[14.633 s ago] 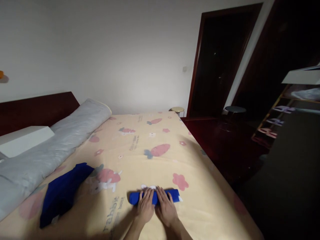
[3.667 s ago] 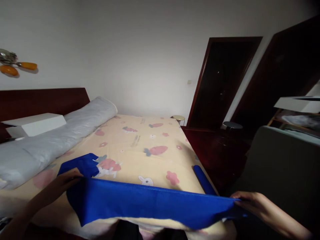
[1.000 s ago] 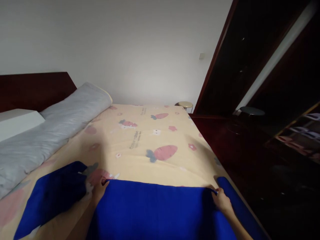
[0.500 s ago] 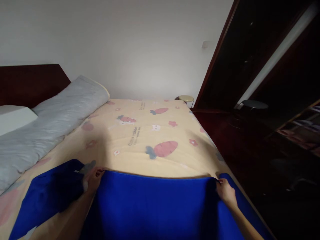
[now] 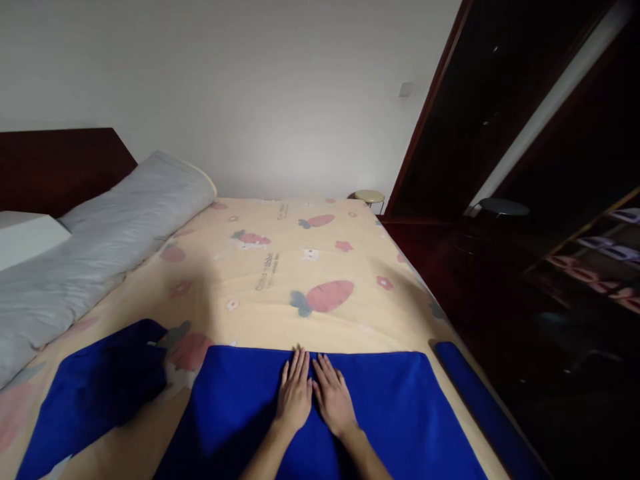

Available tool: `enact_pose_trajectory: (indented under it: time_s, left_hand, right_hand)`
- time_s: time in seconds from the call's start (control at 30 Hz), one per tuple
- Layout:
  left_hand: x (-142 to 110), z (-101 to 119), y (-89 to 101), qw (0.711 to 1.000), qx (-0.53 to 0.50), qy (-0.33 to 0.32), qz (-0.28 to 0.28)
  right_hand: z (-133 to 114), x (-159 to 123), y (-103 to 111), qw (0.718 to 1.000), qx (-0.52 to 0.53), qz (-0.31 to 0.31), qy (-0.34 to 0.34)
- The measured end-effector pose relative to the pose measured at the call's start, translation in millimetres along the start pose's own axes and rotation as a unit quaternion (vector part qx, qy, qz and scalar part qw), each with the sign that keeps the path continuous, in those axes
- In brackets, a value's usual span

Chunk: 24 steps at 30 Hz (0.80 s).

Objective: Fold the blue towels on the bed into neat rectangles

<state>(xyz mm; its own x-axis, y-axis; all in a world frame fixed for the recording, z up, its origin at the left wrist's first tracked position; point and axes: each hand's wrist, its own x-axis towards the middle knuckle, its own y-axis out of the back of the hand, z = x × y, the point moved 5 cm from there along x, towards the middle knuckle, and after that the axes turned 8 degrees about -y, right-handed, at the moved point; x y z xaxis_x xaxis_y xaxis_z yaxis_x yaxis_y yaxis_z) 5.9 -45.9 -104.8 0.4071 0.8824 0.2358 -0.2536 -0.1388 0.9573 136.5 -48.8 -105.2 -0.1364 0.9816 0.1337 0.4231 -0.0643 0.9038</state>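
A blue cloth (image 5: 395, 393) lies spread over the near part of the bed, its far edge fairly straight. My left hand (image 5: 295, 393) rests flat on it near the middle of that edge, fingers stretched out. Right beside it, my right hand (image 5: 334, 397) also lies palm down on the cloth, fingers extended, the two hands almost touching. Neither hand grips anything. To the left lies a crumpled blue piece of fabric (image 5: 105, 380) with a small pale tag. A narrow blue strip of fabric (image 5: 485, 400) runs along the bed's right edge.
The bed sheet (image 5: 300, 267) is pale yellow with carrot and flower prints. A long grey pillow (image 5: 130, 213) and a white box-like object (image 5: 30, 233) are at the left by the dark headboard (image 5: 60, 160). Stools (image 5: 369, 196) and a shoe rack (image 5: 595, 260) stand beyond the right edge.
Both hands have let go of the blue cloth's far corners and come together at its middle, now lying flat. The cloth has settled onto the bed, apart from the strip at right.
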Motion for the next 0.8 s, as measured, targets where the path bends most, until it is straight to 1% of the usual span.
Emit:
enact_pose_trajectory:
  time_s: [0.03, 0.07, 0.1, 0.13, 0.17, 0.23, 0.27, 0.3, 0.33, 0.37, 0.4, 0.43, 0.47, 0.5, 0.53, 0.57, 0.63, 0.67, 0.7, 0.73, 0.77, 0.8]
  left_hand:
    - [-3, 0, -4.6, 1.000, 0.012, 0.002, -0.017]
    - [-8, -9, -5.3, 0.999, 0.023, 0.011, -0.030]
    - [-16, -28, -2.2, 0.998, 0.038, 0.030, -0.038]
    - [-27, -55, 4.4, 0.996, 0.056, 0.062, -0.037]
    - [-40, -88, 14.0, 0.991, 0.079, 0.105, -0.030]
    - [-69, -158, 37.9, 0.971, 0.126, 0.202, -0.001]
    - [-82, -188, 48.9, 0.963, 0.141, 0.229, 0.008]
    - [-93, -212, 58.0, 0.960, 0.149, 0.237, 0.010]
    - [-100, -229, 65.2, 0.960, 0.153, 0.235, 0.008]
    - [-103, -239, 71.2, 0.960, 0.156, 0.234, 0.009]
    - [-104, -240, 76.0, 0.958, 0.162, 0.235, 0.017]
    - [-101, -233, 79.4, 0.956, 0.170, 0.239, 0.031]
    - [-95, -218, 80.7, 0.953, 0.177, 0.239, 0.048]
    - [-85, -196, 79.2, 0.954, 0.181, 0.230, 0.063]
    - [-74, -168, 74.4, 0.958, 0.181, 0.209, 0.073]
    - [-60, -136, 65.5, 0.969, 0.168, 0.168, 0.067]
    - [-34, -72, 41.7, 0.988, 0.130, 0.079, 0.037]
    - [-24, -46, 29.5, 0.993, 0.109, 0.045, 0.019]
    - [-16, -27, 18.8, 0.996, 0.089, 0.019, 0.000]
    - [-13, -17, 10.7, 0.997, 0.071, 0.004, -0.017]
    - [-13, -17, 6.0, 0.998, 0.060, 0.002, -0.031]
    - [-16, -28, 5.1, 0.997, 0.057, 0.017, -0.039]
  right_hand:
    - [-1, -2, -6, 1.000, -0.013, -0.007, 0.011]
    - [9, -4, -7, 1.000, -0.028, -0.010, 0.006]
    - [28, -8, -3, 0.999, -0.046, -0.006, -0.010]
    - [55, -12, 4, 0.997, -0.067, 0.004, -0.038]
    - [87, -18, 15, 0.993, -0.089, 0.016, -0.072]
    - [154, -30, 40, 0.979, -0.129, 0.047, -0.148]
    - [184, -36, 51, 0.972, -0.143, 0.058, -0.176]
    - [207, -41, 60, 0.967, -0.152, 0.064, -0.194]
    - [224, -45, 67, 0.963, -0.158, 0.069, -0.205]
    - [233, -46, 72, 0.961, -0.162, 0.075, -0.211]
    - [234, -47, 74, 0.959, -0.163, 0.088, -0.217]
    - [227, -45, 75, 0.955, -0.163, 0.107, -0.222]
    - [212, -42, 73, 0.953, -0.160, 0.130, -0.222]
    - [190, -38, 68, 0.953, -0.154, 0.150, -0.212]
    - [162, -33, 60, 0.958, -0.145, 0.163, -0.189]
    - [130, -27, 48, 0.967, -0.130, 0.160, -0.148]
    - [64, -15, 20, 0.988, -0.093, 0.112, -0.046]
    - [37, -11, 7, 0.993, -0.076, 0.086, -0.006]
    - [19, -8, -3, 0.996, -0.063, 0.059, 0.024]
    - [11, -6, -9, 0.997, -0.057, 0.038, 0.035]
    - [15, -5, -11, 0.998, -0.058, 0.024, 0.025]
    - [29, -6, -8, 0.998, -0.065, 0.017, 0.001]
